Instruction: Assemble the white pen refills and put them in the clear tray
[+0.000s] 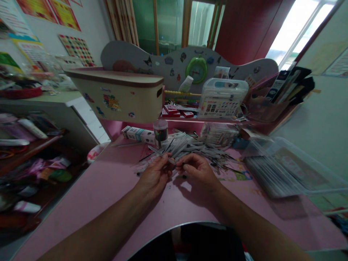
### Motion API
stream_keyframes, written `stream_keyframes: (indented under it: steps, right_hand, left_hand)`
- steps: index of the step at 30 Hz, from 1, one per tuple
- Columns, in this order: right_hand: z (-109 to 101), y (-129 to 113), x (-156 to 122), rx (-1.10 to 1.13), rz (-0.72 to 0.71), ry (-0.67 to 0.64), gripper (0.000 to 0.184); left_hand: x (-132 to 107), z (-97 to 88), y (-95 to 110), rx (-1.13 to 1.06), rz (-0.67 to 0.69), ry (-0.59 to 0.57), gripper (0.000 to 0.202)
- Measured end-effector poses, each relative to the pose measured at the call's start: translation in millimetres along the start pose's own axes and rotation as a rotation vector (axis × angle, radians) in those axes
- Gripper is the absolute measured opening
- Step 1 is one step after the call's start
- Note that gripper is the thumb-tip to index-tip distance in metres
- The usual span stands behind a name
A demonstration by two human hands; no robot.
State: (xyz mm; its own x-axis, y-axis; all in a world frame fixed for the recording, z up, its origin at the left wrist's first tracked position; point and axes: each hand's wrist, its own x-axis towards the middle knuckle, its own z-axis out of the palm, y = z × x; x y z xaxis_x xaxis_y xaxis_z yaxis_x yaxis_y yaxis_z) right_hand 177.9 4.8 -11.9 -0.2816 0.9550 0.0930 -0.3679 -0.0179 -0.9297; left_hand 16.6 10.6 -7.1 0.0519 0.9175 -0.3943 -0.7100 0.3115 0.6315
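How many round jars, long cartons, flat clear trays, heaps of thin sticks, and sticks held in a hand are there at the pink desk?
Round jar: 1
Long carton: 1
Flat clear tray: 1
Heap of thin sticks: 1
Thin stick in left hand: 1
Total: 5

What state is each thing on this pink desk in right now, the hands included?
Left hand: closed around a thin stick.
Right hand: fingertips pinched at that stick's end.
Stick heap: loose, scattered on the desk.
Clear tray: open, sticks lying in rows inside.
Small jar: upright, lid on.
Clear box: lid shut.
Carton: lying on its side.
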Motion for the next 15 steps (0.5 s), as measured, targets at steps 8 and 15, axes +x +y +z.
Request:
stream_keyframes:
  steps: [8, 15]
  right_hand:
    - [-6, 14, 6, -0.242, 0.034, 0.145, 0.014]
    - [-6, 13, 5, -0.314, 0.002, 0.182, 0.011]
  left_hand:
    - [-7, 4.0, 5, 0.056, 0.008, 0.021, 0.010]
    - [-9, 6.6, 0, 0.110, 0.038, -0.004, 0.014]
